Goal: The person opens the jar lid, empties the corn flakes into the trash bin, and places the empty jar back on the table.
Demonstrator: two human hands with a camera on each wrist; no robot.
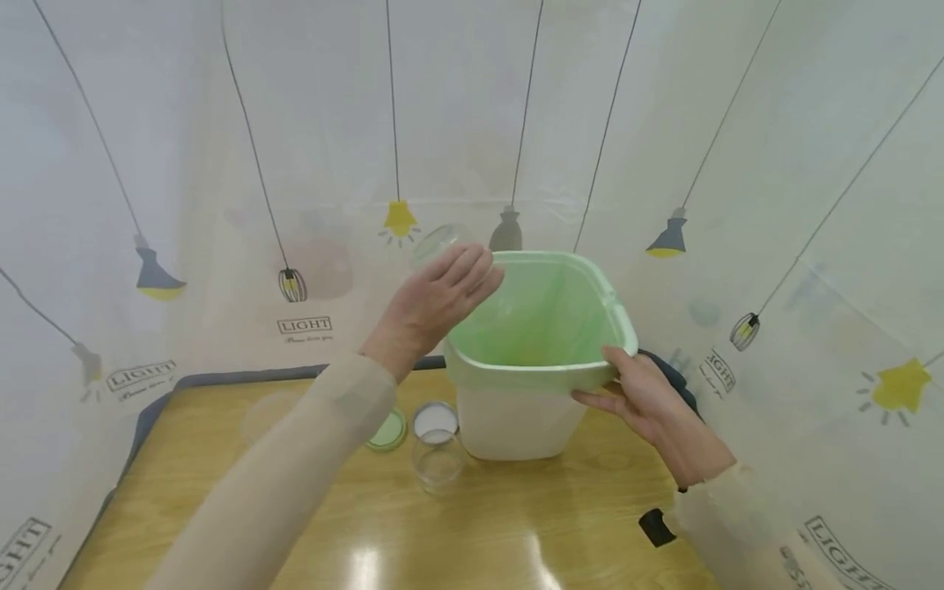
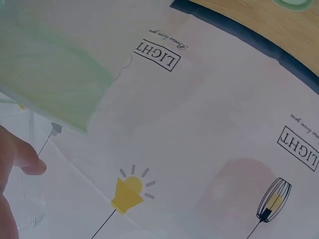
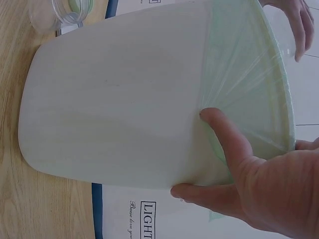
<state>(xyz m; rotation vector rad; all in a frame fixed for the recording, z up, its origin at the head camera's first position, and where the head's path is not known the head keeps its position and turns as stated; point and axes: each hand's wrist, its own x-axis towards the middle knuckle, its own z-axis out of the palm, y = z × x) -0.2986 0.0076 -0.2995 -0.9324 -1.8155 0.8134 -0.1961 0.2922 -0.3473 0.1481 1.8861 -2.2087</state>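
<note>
From the head view, the left hand (image 1: 442, 299) holds a clear glass jar (image 1: 441, 242) tipped over the mouth of the white plastic bin lined with a pale green bag (image 1: 583, 373), its fingers curled round the jar's body; the right hand (image 1: 642, 393) clasps the bin's near right rim, thumb on top and fingers beneath; the bin stands toward the far edge of the yellow wooden tabletop (image 1: 516, 524); just beside its left wall stand a second clear glass jar (image 1: 438, 465), a white round lid (image 1: 435, 420) and a green round lid (image 1: 387, 430).

From the left wrist view, a thumb tip (image 2: 27, 159) presses on ribbed clear glass (image 2: 25, 199), with the green liner (image 2: 50, 69) close above; the other fingers are out of sight.

From the right wrist view, thumb (image 3: 227, 139) and forefinger (image 3: 204, 194) pinch the bin's wall (image 3: 114, 99) where the liner folds over; the left hand's fingers (image 3: 299, 25) hover past the rim.

The step in hand looks like emptying the jar into the bin; the next move seems to call for a steeper tilt while the bin is kept steady.
</note>
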